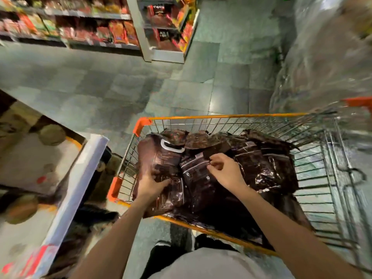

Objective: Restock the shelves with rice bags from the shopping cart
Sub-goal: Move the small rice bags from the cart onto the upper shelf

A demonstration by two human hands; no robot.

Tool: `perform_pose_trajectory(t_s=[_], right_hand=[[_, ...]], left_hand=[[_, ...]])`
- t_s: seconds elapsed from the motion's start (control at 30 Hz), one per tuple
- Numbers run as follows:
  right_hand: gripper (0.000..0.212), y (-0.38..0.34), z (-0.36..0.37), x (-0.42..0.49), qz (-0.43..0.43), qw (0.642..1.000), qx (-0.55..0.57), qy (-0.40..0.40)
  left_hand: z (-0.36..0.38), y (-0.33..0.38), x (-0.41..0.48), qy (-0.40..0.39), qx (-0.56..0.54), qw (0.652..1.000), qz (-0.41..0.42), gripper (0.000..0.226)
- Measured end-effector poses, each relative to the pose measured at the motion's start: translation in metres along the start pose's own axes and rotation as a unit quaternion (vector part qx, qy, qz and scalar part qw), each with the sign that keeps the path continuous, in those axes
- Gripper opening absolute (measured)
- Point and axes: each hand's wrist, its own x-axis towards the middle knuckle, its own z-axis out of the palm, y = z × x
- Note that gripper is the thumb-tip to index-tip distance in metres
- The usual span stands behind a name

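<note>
The rice bags are glossy dark brown with white print (one shows a white handle cut-out). The shopping cart is a silver wire grid with orange rim and corners. The floor is grey-green tile, the shelf packets red and orange.

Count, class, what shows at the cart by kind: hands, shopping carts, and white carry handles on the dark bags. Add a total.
Hands: 2 (left hand, right hand)
Shopping cart: 1
White carry handle: 1
Total: 4
The rice bags overlap too much to count, so they are left out.
</note>
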Motion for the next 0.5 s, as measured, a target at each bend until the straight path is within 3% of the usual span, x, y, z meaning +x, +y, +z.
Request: perform_pose_trajectory(t_s=[0.07, 0.13, 0.2, 0.27, 0.37, 0.5], right_hand=[[0.035, 0.004, 0.000, -0.006, -0.023, 0.996, -0.088, 0.005], [0.046, 0.004, 0.004, -0.010, -0.047, 0.979, -0.196, -0.020], [0.051, 0.001, 0.008, -0.011, -0.052, 0.972, -0.227, -0.040], [0.049, -0.001, 0.008, -0.012, -0.042, 0.981, -0.187, -0.036], [0.043, -0.003, 0.000, -0.018, -0.037, 0.996, -0.081, -0.026], [0.054, -0.015, 0.002, -0.033, -0.063, 0.991, -0.033, -0.112]], left_hand=[[-0.009, -0.005, 0.003, -0.048, 0.001, 0.998, -0.030, 0.058], [-0.013, -0.002, -0.002, -0.091, -0.017, 0.995, -0.040, 0.045], [-0.013, 0.006, -0.008, -0.146, -0.063, 0.986, -0.043, 0.031], [-0.014, 0.011, -0.007, -0.168, -0.094, 0.980, -0.043, 0.017], [-0.023, 0.009, -0.004, -0.169, -0.112, 0.978, -0.041, 0.024], [-0.036, 0.002, -0.002, -0.157, -0.149, 0.976, -0.030, 0.025]])
